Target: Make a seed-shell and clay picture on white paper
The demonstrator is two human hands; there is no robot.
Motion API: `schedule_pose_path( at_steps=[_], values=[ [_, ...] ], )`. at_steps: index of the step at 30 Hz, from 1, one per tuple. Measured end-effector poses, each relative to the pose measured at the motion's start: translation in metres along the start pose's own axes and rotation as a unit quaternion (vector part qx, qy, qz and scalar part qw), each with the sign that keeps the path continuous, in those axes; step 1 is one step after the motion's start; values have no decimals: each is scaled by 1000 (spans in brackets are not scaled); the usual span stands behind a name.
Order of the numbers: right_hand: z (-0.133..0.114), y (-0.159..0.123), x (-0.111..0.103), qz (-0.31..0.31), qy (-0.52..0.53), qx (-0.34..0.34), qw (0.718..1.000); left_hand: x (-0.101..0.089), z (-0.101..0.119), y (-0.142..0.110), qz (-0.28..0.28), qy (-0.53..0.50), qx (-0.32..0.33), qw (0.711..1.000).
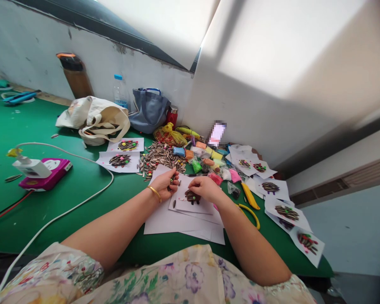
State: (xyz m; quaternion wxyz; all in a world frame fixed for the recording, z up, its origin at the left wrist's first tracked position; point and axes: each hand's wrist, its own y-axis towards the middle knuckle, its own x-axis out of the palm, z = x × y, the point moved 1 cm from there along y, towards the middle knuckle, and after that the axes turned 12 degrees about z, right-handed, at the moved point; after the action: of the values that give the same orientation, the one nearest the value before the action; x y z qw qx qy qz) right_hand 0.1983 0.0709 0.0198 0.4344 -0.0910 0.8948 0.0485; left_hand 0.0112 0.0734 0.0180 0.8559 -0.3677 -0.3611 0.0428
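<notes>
My left hand (165,184), a gold bangle at its wrist, is half curled around several striped sunflower seeds (171,182). My right hand (207,189) reaches over a white card (185,207), thumb and fingertips pinched together at the top of a dark clay hedgehog (193,196). Whatever the fingertips hold is too small to make out. Seeds stick up like spines on the hedgehog, with a green dot on it. Under the card lie larger white sheets (164,221). A heap of sunflower seeds (161,157) spreads just beyond my left hand.
Coloured clay packs (217,156) lie behind my right hand, near a phone (217,133). Finished hedgehog cards (288,212) line the right edge. A yellow cutter (250,195) and yellow-handled scissors (256,219) sit closer. Bags (148,110), a magenta box (46,174) and a white cable (79,207) occupy the left.
</notes>
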Motion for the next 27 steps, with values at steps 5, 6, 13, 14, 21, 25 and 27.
schedule_pose_path(
  at_steps=[5, 6, 13, 14, 21, 25, 27],
  values=[
    [-4, -2, -2, 19, -5, -1, 1000, 0, 0, 0, 1, 1, 3, 1000],
    [-4, -2, -2, 22, -6, -3, 1000, 0, 0, 0, 0, 1, 3, 1000],
    [-1, -1, 2, 14, -21, -8, 1000, 0, 0, 0, 1, 0, 1, 1000],
    [-1, -1, 2, 10, -27, -9, 1000, 0, 0, 0, 1, 0, 1, 1000],
    [-14, -3, -2, 1, -105, -36, 994, 0, 0, 1, -1, 0, -1, 1000],
    [-22, -2, -4, -4, -150, -39, 988, 0, 0, 1, -1, 0, 0, 1000],
    [-23, -1, -4, -4, -163, -45, 986, 0, 0, 1, -1, 0, 0, 1000]
  ],
)
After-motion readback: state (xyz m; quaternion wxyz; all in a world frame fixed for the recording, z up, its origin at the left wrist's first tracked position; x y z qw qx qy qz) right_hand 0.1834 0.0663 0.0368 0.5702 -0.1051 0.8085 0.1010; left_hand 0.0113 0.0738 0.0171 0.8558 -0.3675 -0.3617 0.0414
